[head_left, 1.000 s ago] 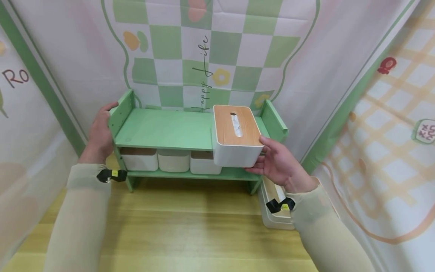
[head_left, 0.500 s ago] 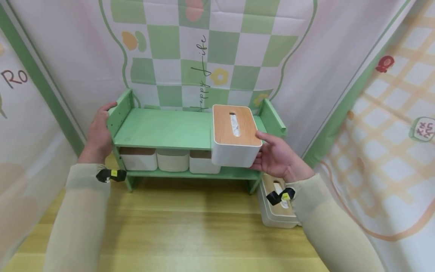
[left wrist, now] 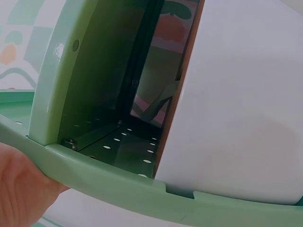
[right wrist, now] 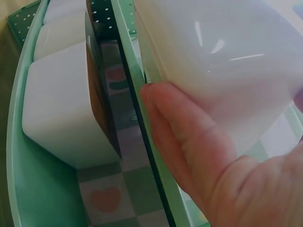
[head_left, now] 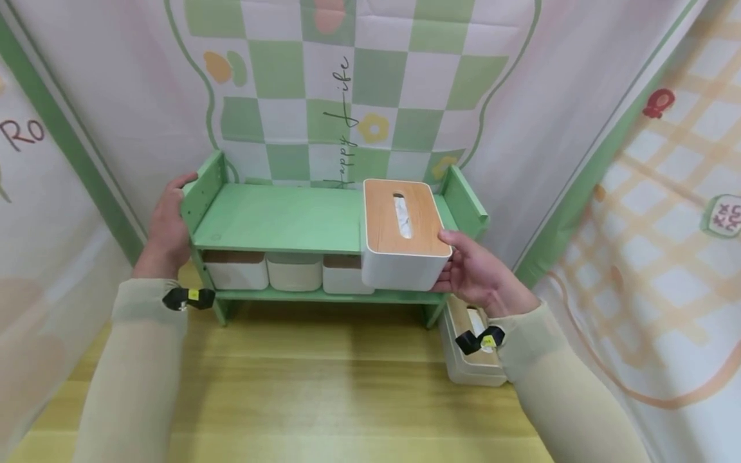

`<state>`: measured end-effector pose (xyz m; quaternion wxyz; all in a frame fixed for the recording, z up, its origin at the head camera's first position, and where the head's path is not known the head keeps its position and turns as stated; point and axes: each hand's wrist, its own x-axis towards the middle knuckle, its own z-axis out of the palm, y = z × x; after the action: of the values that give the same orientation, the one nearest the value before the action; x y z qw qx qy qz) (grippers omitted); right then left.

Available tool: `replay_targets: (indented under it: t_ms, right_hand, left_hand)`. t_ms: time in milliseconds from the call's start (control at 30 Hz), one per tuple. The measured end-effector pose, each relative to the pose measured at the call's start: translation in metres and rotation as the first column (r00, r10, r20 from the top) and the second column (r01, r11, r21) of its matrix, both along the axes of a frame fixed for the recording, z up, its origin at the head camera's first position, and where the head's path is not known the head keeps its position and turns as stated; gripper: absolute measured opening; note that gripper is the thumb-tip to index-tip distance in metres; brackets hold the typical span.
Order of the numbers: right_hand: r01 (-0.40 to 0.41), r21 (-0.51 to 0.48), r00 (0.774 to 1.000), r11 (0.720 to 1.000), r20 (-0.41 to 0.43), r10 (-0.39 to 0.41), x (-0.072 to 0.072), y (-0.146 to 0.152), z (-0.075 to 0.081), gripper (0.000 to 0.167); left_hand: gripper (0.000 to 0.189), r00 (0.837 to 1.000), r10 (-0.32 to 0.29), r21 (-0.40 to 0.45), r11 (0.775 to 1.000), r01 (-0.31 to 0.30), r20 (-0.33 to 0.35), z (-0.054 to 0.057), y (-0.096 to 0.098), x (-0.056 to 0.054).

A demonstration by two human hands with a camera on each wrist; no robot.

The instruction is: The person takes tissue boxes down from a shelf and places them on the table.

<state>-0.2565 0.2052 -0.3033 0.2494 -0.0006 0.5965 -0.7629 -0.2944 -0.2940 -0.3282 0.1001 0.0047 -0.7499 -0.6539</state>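
A white tissue box (head_left: pixel 404 270) with a wood-look lid (head_left: pixel 384 215) is gripped by my right hand (head_left: pixel 477 270), thumb on the lid's corner and fingers beneath the side. It overlaps the right part of the green shelf's (head_left: pixel 283 215) upper board and its front edge. Seen from the right wrist, my fingers (right wrist: pixel 189 125) press under the white box (right wrist: pixel 236 56), close to the shelf's edge. My left hand (head_left: pixel 170 222) holds the shelf's left end panel (head_left: pixel 202 196) from outside, thumb side up. In the left wrist view part of that hand (left wrist: pixel 23 189) touches the green panel's edge (left wrist: pixel 109 177).
Under the top board, a white wood-lidded box (head_left: pixel 237 273), a cream bin (head_left: pixel 295 275) and another white box (head_left: pixel 347 278) stand in a row. On the wooden floor (head_left: pixel 324 386), a wood-topped tissue box (head_left: pixel 463 360) sits by the shelf's right leg. Printed curtains (head_left: pixel 428 83) hang behind.
The right hand and the tissue box have shifted only slightly, the box a little lower toward the front. The left hand stays on the shelf's end panel.
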Motion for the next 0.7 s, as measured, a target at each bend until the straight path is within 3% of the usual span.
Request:
replay_targets:
  t_ms: [267, 500, 700]
  right_hand:
    - [-0.06, -0.05, 0.994, 0.997, -0.095, 0.055, 0.019, 0.008, -0.003, 0.072]
    - [-0.077, -0.069, 0.985, 0.995, -0.158, 0.066, 0.045, 0.018, -0.014, 0.071]
    - [-0.064, -0.069, 0.981, 0.996, -0.185, 0.05, 0.069, 0.03, -0.023, 0.049]
  left_hand:
    - [0.054, 1.0, 0.02, -0.056, 0.998, -0.02, 0.006, 0.0, -0.001, 0.001]
    - [0.052, 1.0, 0.003, 0.003, 1.0, -0.003, -0.01, -0.003, -0.002, -0.003]
    - [0.05, 1.0, -0.019, 0.056, 0.998, 0.02, -0.011, -0.003, -0.002, -0.003]
